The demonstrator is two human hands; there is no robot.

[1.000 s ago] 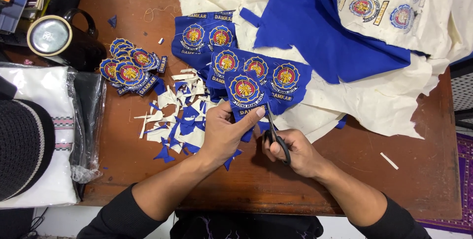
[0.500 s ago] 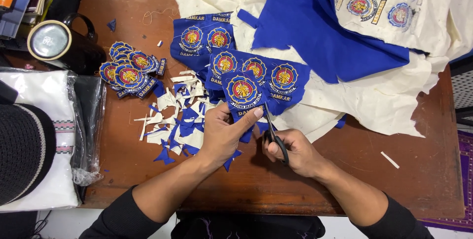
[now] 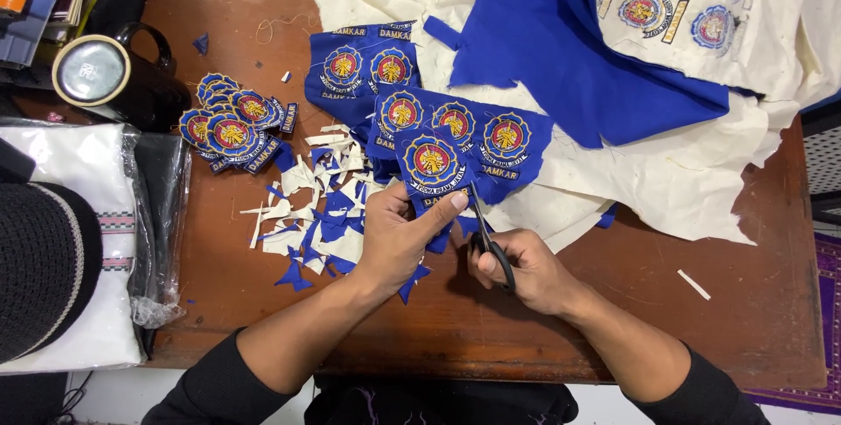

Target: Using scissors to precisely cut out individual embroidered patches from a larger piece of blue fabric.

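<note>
My left hand pinches the lower edge of a blue embroidered badge that still joins a strip of blue cloth with three badges. My right hand grips black-handled scissors, their blades pointing up along the badge's right side. Both hands rest low over the brown wooden table. A heap of blue and cream offcuts lies just left of my left hand.
A pile of cut-out badges sits at the left, beside a black mug. Folded white cloth in plastic and a black cap lie at the far left. Blue fabric and cream backing cover the upper right.
The scissors and both hands have shifted only slightly along the badge's edge; the badge strip stays where it was.
</note>
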